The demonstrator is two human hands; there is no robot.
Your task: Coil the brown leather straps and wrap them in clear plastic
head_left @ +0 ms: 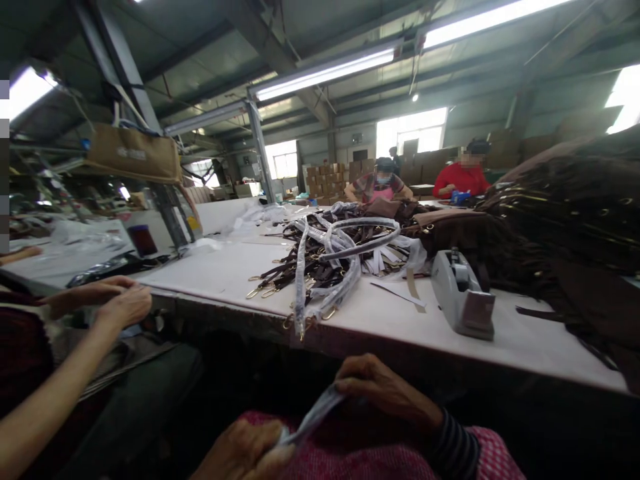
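Note:
A pale, plastic-wrapped strap [317, 415] runs between my two hands, low in front of my body. My left hand [245, 448] is closed round its lower end, partly cut off by the bottom edge. Higher up, my right hand [383, 390] pinches the other end between thumb and fingers. Beyond them, on the table's near edge, lies a heap of dark straps with gold clasps [280, 275]. Several straps in clear wrap [300, 280] lie over that heap, one hanging past the edge.
A grey tape dispenser [463, 297] stands on the white table [200, 273], right of the heap. Dark brown bags [560, 220] are piled at the right. A co-worker's hands [125, 303] work at the left. Two people [383, 187] sit across the table. A brown bag [133, 153] hangs from a post.

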